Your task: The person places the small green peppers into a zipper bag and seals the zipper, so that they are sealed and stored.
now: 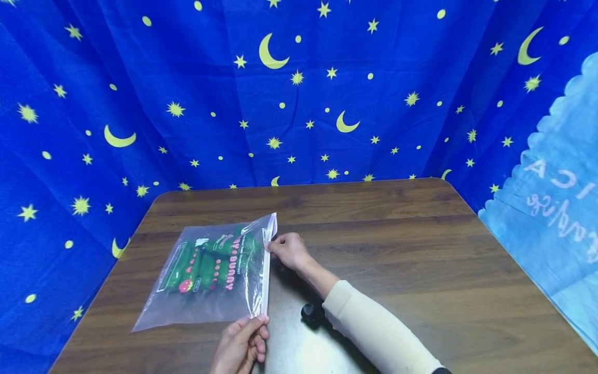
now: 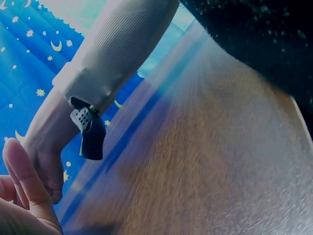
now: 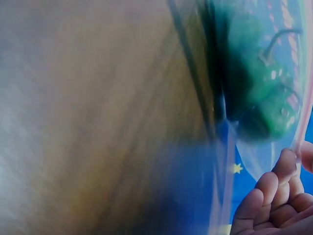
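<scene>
A clear zip bag [image 1: 210, 311] with pink printed lettering lies on the table. Inside it are several green peppers [image 1: 205, 267], whose stems and glossy skin show through the plastic in the right wrist view. At the bag's near corner, my left hand [image 1: 240, 345] pinches the end of the zip edge between thumb and fingers. My right hand [image 1: 289, 250] pinches the same edge farther up, close to the far corner. The left wrist view shows only part of the left hand [image 2: 27, 196], with the bag out of sight there.
The brown wooden table [image 1: 397, 239] extends to the right of the bag. A black wrist camera [image 1: 310, 315] hangs under my right sleeve. Blue curtains [image 1: 224, 93] with stars and moons enclose the back and sides, and a light blue cloth [image 1: 556, 197] hangs on the right.
</scene>
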A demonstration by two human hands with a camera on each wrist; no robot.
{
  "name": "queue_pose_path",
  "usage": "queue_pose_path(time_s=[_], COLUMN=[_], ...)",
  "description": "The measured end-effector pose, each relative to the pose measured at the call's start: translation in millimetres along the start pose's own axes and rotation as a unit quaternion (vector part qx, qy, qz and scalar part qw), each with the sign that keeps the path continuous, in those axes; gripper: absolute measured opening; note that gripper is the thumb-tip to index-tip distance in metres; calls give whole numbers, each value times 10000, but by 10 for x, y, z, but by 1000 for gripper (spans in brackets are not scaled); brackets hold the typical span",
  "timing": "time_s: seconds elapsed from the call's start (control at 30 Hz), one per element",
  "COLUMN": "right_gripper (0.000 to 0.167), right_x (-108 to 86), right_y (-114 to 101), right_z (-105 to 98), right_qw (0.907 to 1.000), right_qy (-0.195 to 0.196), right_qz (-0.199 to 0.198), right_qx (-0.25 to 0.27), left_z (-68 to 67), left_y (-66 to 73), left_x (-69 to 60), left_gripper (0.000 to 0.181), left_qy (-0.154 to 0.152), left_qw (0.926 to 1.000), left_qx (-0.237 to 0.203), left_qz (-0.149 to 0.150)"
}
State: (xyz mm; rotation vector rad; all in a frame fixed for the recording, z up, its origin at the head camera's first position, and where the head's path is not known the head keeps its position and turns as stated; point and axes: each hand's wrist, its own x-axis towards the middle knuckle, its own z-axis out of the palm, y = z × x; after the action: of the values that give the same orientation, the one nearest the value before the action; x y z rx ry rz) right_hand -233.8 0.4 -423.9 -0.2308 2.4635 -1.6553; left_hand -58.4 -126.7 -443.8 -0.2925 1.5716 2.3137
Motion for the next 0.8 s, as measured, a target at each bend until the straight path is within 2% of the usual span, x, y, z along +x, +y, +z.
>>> queue_pose_path(time_s=[0.33, 0.57, 0.8], right_gripper=[27, 25, 22], right_x=[267, 394, 542], right_y=[5, -9, -32], right_z=[-90, -185, -255], right_qw=[9991, 9980, 9973], right_qy=[221, 372, 394], right_qz=[372, 489, 559], right_qx=[28, 111, 260], left_z=[-3, 23, 41], left_y=[-53, -89, -127], left_x=[-55, -76, -86], left_gripper=[11, 17, 18], left_qy=[19, -36, -110], left_qw=[9993, 9984, 9983], left_qx=[277, 405, 478], left_qz=[-269, -396, -306])
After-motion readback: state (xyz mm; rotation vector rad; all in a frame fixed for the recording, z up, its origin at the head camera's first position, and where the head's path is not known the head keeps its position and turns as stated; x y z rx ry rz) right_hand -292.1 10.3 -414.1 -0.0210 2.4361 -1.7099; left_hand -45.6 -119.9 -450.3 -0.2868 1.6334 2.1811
